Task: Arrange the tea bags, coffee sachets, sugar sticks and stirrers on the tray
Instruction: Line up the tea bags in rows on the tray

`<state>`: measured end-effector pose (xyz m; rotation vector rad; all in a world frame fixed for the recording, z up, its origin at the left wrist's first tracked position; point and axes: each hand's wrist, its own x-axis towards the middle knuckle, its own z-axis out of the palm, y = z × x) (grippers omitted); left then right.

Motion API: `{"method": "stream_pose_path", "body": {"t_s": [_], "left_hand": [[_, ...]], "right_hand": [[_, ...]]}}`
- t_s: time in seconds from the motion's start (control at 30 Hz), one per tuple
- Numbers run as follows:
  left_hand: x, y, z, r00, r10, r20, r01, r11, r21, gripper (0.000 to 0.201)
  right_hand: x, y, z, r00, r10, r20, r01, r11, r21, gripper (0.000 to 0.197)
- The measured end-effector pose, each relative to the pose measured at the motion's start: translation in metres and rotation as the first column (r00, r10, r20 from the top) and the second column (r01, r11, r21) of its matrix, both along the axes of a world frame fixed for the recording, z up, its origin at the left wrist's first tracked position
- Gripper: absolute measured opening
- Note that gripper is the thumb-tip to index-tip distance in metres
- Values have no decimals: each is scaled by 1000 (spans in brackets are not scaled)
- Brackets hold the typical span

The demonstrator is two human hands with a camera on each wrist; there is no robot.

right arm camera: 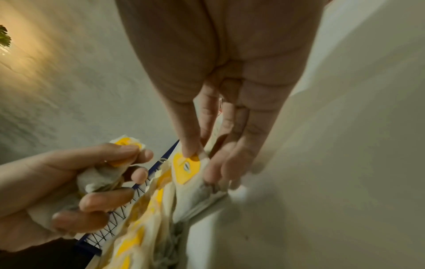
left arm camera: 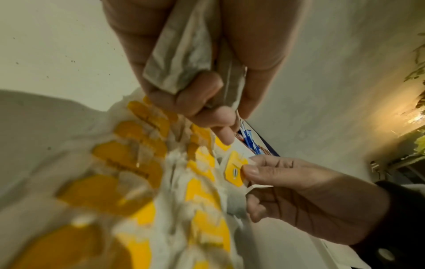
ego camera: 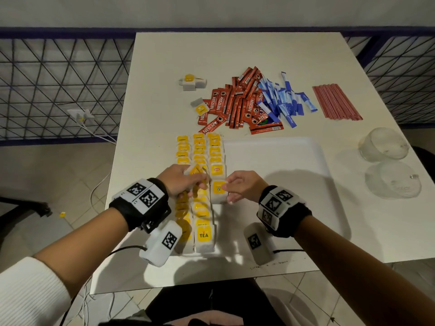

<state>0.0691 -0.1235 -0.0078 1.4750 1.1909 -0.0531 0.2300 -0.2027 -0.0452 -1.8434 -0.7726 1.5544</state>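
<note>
Yellow-tagged tea bags lie in three rows along the left side of the white tray. My left hand hovers over the rows and grips a small bunch of tea bags in its curled fingers. My right hand pinches one tea bag in the right-hand row, thumb on its yellow tag. Beyond the tray lie a heap of red coffee sachets, blue sugar sticks and a bundle of red stirrers.
Loose tea bags lie on the white table at the back left, and another tea bag lies beside the sachets. Two clear glass bowls stand to the right of the tray. A wire fence runs behind the table.
</note>
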Motion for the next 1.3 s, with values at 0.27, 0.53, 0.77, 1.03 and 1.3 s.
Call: {"method": "stream_pose_path", "body": {"t_s": [0.27,0.53,0.77,1.03,1.3], "left_hand": [[1,4,11,994,105,40,-102,992,-77,20],[-2,7,-1,977,209,37,-203,971,-123,69],[1,14,-2,974,220,49,-203,950,-238,4],[1,13,-4,965,214,150,-186,965,-184,13],[-1,8,-1,951,208,228,-174,972,-160,21]], "right_hand": [[4,19,-3,989,19,147,-19,1000,-4,10],[3,22,-7,971,0,237,-11,999,47,15],[4,16,-8,944,-22,328,-13,995,104,25],[-4,14,23,989,52,137,-80,975,209,15],[-8,22,26,995,0,97,-21,977,214,13]]}}
